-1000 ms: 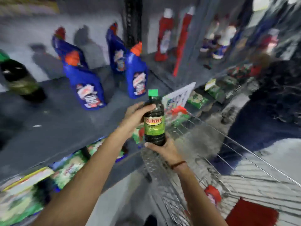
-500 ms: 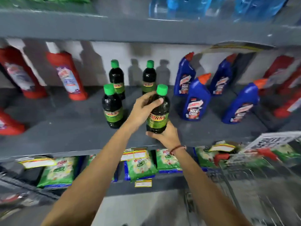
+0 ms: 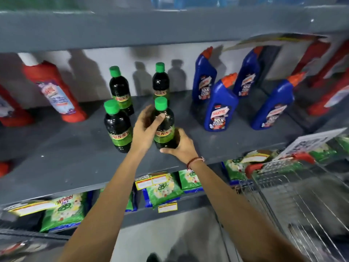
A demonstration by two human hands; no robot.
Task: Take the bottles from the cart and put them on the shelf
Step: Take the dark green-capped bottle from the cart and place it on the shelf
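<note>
A dark bottle with a green cap and green label (image 3: 164,127) stands upright on the grey shelf (image 3: 75,159), held between both hands. My left hand (image 3: 144,130) wraps its upper left side, thumb on the shoulder. My right hand (image 3: 180,145) cups its base from the right. Three matching bottles stand close by: one just left (image 3: 117,127), two behind (image 3: 120,91) (image 3: 160,80). The wire cart (image 3: 302,197) is at the lower right.
Blue cleaner bottles with orange caps (image 3: 220,104) stand to the right on the same shelf, red ones (image 3: 54,91) to the left and far right. Green packets (image 3: 162,190) fill the shelf below. Another shelf board (image 3: 170,25) hangs low overhead.
Both hands have carried the bottle from over the cart to the shelf and lowered it onto the board beside the front bottle. The view has swung left toward the shelf.
</note>
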